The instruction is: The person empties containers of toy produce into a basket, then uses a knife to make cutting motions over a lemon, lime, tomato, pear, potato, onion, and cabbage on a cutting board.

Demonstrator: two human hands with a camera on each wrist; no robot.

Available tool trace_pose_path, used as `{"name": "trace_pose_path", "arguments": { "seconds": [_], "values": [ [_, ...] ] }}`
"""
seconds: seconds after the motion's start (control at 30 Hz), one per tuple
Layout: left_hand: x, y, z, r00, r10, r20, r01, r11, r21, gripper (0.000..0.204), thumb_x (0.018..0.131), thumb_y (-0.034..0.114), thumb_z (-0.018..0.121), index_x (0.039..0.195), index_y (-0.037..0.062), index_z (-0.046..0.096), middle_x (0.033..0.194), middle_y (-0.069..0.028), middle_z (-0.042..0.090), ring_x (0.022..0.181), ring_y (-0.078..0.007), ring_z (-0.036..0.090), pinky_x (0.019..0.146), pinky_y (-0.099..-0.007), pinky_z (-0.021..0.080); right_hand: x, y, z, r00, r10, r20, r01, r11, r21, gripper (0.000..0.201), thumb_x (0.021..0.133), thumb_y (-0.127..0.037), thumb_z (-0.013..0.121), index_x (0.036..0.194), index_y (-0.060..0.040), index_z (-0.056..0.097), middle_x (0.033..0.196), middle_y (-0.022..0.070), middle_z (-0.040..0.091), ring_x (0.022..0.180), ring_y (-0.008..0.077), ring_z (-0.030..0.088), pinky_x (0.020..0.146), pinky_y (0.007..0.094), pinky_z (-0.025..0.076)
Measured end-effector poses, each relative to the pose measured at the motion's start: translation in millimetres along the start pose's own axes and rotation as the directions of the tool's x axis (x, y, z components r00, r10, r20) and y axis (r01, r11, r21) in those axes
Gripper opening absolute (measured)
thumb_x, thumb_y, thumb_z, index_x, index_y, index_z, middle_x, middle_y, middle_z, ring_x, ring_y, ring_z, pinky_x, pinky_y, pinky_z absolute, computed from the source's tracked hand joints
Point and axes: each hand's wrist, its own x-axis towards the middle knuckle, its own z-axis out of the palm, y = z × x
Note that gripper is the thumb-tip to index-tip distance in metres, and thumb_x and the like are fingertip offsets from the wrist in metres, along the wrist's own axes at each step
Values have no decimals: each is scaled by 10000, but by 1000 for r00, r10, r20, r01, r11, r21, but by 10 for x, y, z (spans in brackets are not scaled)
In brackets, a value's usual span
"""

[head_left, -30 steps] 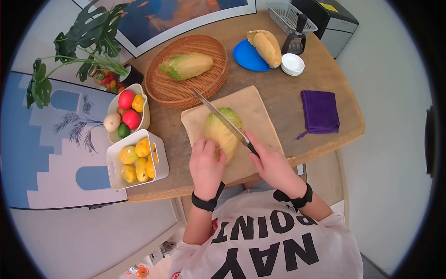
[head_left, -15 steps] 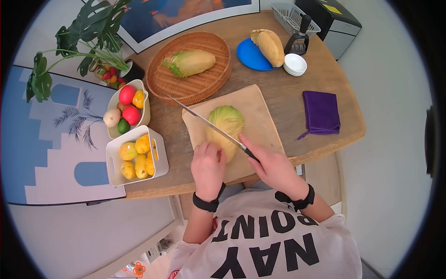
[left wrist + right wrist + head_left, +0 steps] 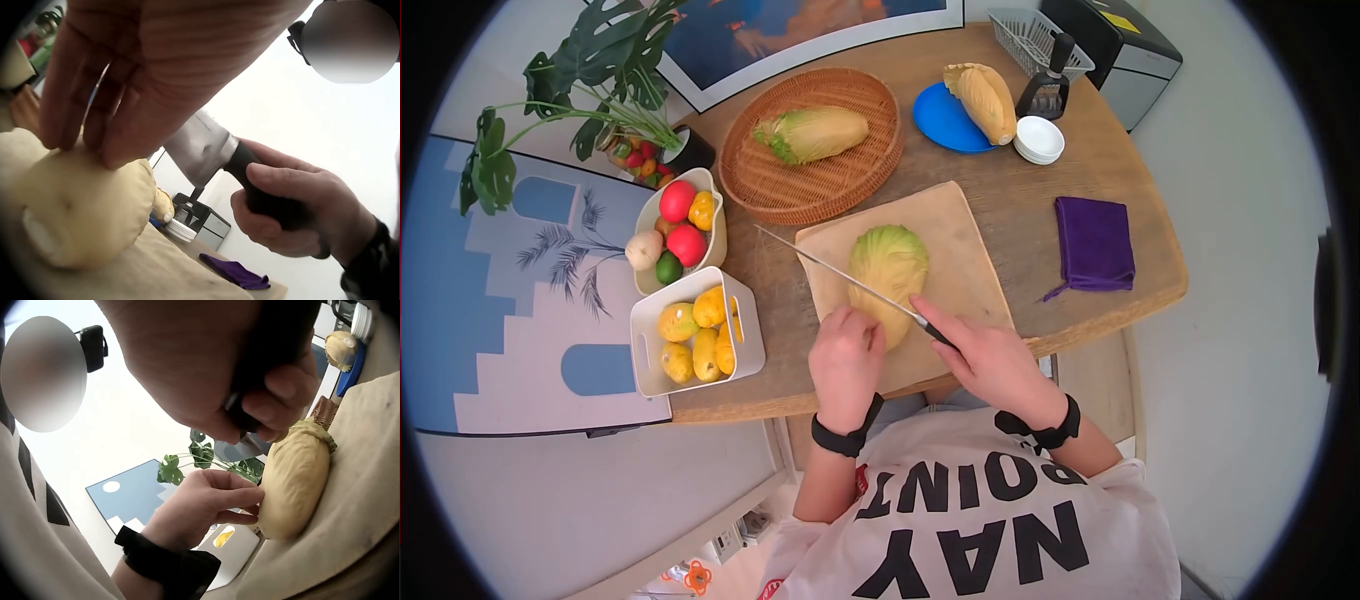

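A pale napa cabbage (image 3: 889, 265) with a greener far end lies on the tan board (image 3: 956, 235). My left hand (image 3: 847, 355) rests its fingertips on the near left part of the cabbage, also seen in the left wrist view. My right hand (image 3: 990, 365) grips a kitchen knife by its black handle (image 3: 269, 197), thumb pressed along it. In the head view the long blade (image 3: 840, 273) slants over the cabbage, its tip beyond the board's left edge. From the left wrist, the broad blade shows above the board, partly hidden behind my left fingers.
Another napa cabbage (image 3: 820, 135) lies in a round wicker tray (image 3: 745, 185). A third sits on a blue plate (image 3: 935, 125), beside white bowls (image 3: 1040, 138) and a black grater (image 3: 1045, 92). Produce fills two containers (image 3: 750, 350) at left; a purple cloth (image 3: 1095, 243) lies right.
My right hand has turned the knife, so its tip has swung left and towards me. The blade now crosses nearer the middle of the cabbage. My left hand stays at the cabbage.
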Motion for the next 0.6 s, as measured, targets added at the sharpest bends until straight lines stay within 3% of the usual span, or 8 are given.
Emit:
{"name": "trace_pose_path", "arguments": {
  "seconds": [0.1,0.23,0.3,0.43,0.53,0.6],
  "values": [
    [-9,-28,-21,999,-38,17,38,999,-7,86,774,35,751,791,33,667,838,-110,628,816,-330,654,710,-425,532,5,70,96,999,-24,-47,23,1000,-19,638,978,-184,623,1570,-269,402,846,116,628,693,338,656,605,436,544],
    [-65,-110,-60,1000,-6,27,6,1000,19,97,783,29,772,826,8,687,850,-102,664,709,-254,672,655,-349,537,0,-17,20,1000,-6,-12,5,997,-77,627,979,-200,624,1563,-282,412,800,108,608,642,334,643,573,437,540],
    [-82,-134,-104,997,9,75,-10,1000,13,94,787,34,776,838,9,700,850,-104,669,708,-249,679,649,-345,539,-22,-47,21,1000,-3,11,3,1000,-14,628,977,-174,618,1563,-277,416,874,122,642,715,346,659,625,436,547],
    [-133,-201,-219,977,-101,190,108,994,-28,97,808,43,771,880,10,715,852,-104,681,695,-240,683,637,-344,549,-29,18,95,998,35,53,-37,999,29,611,984,-169,614,1557,-269,427,912,143,666,781,357,676,686,436,554],
    [-122,-220,-346,980,-110,164,117,993,-28,156,825,42,745,978,35,720,907,-97,688,718,-243,686,644,-356,555,-61,30,54,1000,-9,4,8,977,214,600,995,-186,603,1559,-269,418,997,178,693,797,402,679,709,470,560],
    [21,-145,-416,996,-52,76,53,999,-10,260,827,42,712,1085,76,722,993,-91,685,793,-264,694,671,-378,554,-64,50,26,986,54,-159,-15,972,233,606,998,-167,594,1565,-253,401,1047,202,696,859,420,680,749,481,552]
  ]
}}
